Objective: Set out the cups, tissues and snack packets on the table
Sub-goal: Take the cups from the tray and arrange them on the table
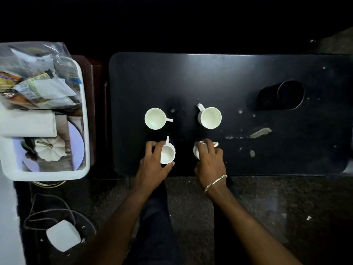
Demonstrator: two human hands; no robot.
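Two white cups stand upright on the black table (229,77): one at the far left (154,118) with its handle to the right, one at the far right (210,118) with its handle up-left. My left hand (152,163) is wrapped around a third white cup (167,154) near the front edge. My right hand (209,159) covers and grips a fourth white cup (196,151), mostly hidden under my fingers. Folded white tissues (28,123) and snack packets in a clear bag (36,77) lie in the white tray (85,131) at the left.
A dark cylindrical container (286,95) stands at the table's right. A white pumpkin-shaped object (50,150) lies in the tray. On the floor at the lower left are a white adapter (63,236) and its cable. The tabletop has chipped patches at the right.
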